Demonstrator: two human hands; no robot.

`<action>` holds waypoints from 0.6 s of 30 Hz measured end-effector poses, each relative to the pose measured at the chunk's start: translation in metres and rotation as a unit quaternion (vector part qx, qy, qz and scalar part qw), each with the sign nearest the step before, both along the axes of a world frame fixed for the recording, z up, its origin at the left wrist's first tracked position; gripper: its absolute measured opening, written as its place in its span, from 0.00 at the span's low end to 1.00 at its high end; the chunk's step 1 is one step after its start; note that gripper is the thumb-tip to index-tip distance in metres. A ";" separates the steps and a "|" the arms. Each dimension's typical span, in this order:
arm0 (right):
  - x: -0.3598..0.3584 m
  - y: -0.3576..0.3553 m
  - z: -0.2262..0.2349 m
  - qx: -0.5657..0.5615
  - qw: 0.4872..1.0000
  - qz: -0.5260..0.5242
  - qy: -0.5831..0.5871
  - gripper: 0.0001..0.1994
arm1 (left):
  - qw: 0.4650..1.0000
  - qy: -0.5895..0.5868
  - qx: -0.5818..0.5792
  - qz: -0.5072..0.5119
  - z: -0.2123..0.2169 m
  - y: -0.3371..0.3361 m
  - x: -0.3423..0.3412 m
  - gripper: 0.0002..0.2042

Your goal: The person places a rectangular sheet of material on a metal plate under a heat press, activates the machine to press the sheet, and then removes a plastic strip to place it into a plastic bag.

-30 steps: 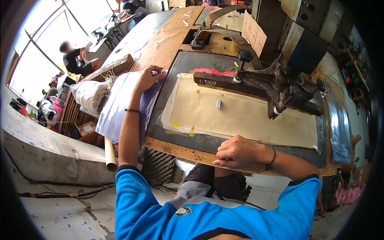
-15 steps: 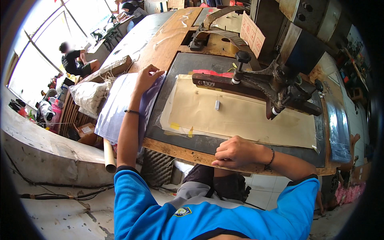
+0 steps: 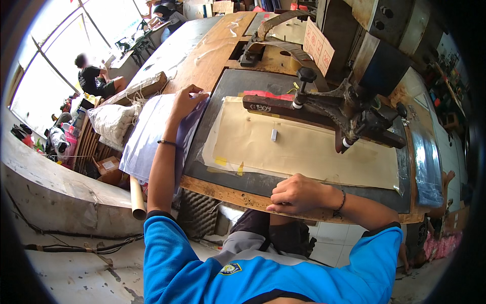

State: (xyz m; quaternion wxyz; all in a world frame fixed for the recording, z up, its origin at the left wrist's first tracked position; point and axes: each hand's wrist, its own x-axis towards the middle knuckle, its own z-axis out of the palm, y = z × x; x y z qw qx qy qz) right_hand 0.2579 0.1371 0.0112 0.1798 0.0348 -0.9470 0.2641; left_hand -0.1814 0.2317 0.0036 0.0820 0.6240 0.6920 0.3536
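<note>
At the left of the worktable, my left hand (image 3: 188, 101) has its thumb and fingers closed at the upper right corner of a stack of bluish clear plastic sheets (image 3: 148, 129). My right hand (image 3: 299, 194) rests as a loose fist on the table's wooden front edge, its palm side hidden. Beyond it lies a tan sheet (image 3: 309, 152), taped over a dark board (image 3: 202, 154). On the sheet stands a small whitish block (image 3: 274, 135). A dark metal press head (image 3: 349, 109) hangs over the right part of the sheet.
A bundle of white material (image 3: 114, 121) lies left of the plastic stack. Below the stack a cardboard tube (image 3: 137, 200) sticks out. A folded clear plastic pack (image 3: 426, 164) sits at the right edge. A cardboard sign (image 3: 319, 45) stands behind the press; a person (image 3: 93, 76) sits far left.
Both hands stay where they were, with only a very slight shift of the view. The plastic sheets, block and press head look unmoved.
</note>
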 end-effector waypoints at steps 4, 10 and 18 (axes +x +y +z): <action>0.000 0.000 0.001 0.005 1.000 0.002 -0.002 0.18 | 1.000 -0.002 -0.005 0.003 0.001 -0.001 0.001 0.20; -0.002 0.001 -0.001 0.005 1.000 0.004 -0.007 0.18 | 1.000 0.004 -0.003 0.000 0.001 -0.002 0.000 0.20; -0.001 -0.003 0.004 0.023 1.000 -0.008 -0.002 0.19 | 1.000 0.008 0.010 -0.026 -0.001 0.000 0.001 0.19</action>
